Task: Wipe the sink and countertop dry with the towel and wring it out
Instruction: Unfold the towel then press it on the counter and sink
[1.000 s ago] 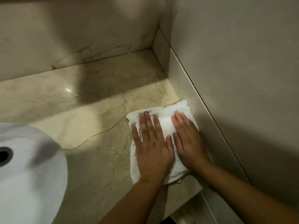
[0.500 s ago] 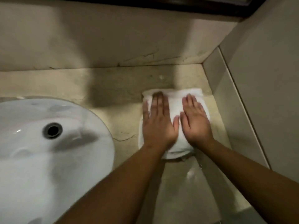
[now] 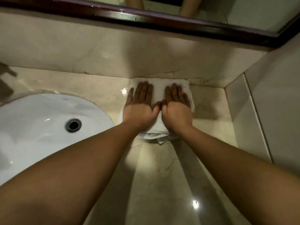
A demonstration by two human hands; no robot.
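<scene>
Now both hands, left hand [image 3: 140, 106] & right hand [image 3: 176, 109], lie flat, fingers spread, pressing the towel [image 3: 158, 93] under them vs the counter [image 3: 209, 101] at backsplash; sink [image 3: 40, 127] lies left of left hand, nearer it.

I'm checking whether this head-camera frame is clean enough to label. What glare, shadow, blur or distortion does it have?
Head view: bright glare spots on the wet countertop, one beside the left hand; the forearms cast dark shadow bands toward the viewer; the wide lens bends the mirror frame and sink rim; the near forearms look soft, while the towel and right hand read sharper.
</scene>
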